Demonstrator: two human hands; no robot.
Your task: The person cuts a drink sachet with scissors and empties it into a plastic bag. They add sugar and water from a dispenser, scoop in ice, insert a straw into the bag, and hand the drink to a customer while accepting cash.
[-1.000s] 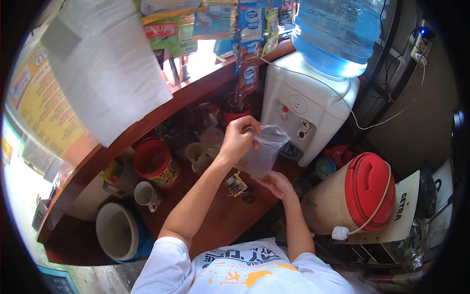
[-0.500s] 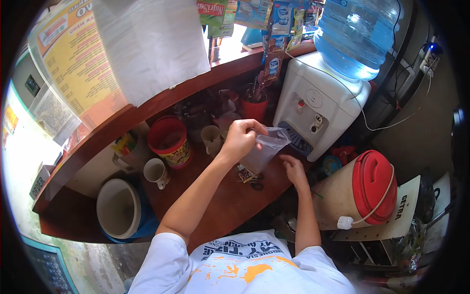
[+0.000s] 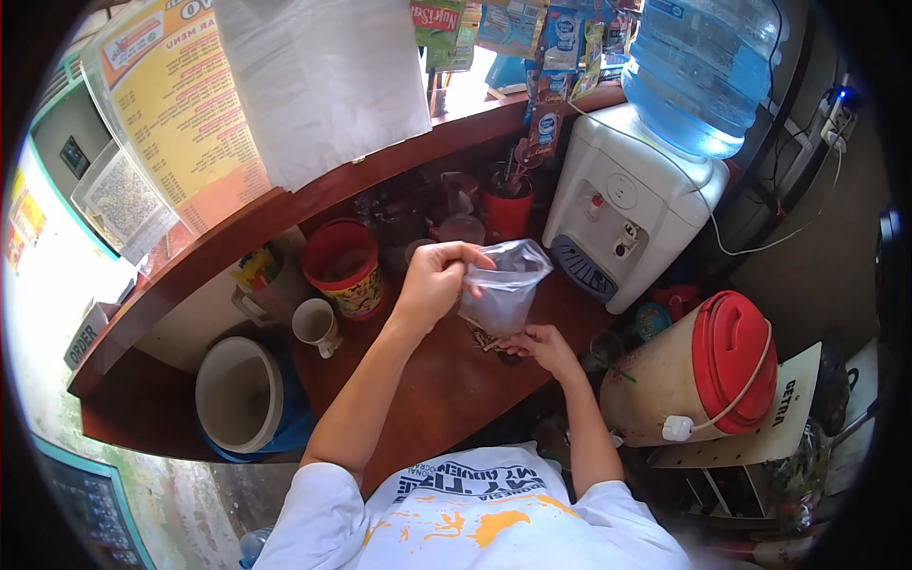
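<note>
Your right hand (image 3: 549, 349) has returned to the clear bag (image 3: 503, 302), grip unclear, so both hands attend it; your left hand (image 3: 432, 285) pinches its rim, eight o'clock from the water dispenser (image 3: 655, 161).

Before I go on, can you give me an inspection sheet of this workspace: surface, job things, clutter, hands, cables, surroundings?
Surface: brown counter, under both hands.
Job's things: clear plastic bag, mouth open, held above the counter.
Clutter: white mug and red bucket to the left.
Hands: left hand grips the bag's rim; right hand is close to its bottom, contact unclear.
Cables: white cord looping beside the water dispenser.
Surroundings: red-lidded jug at right; menu sheet at upper left.
</note>
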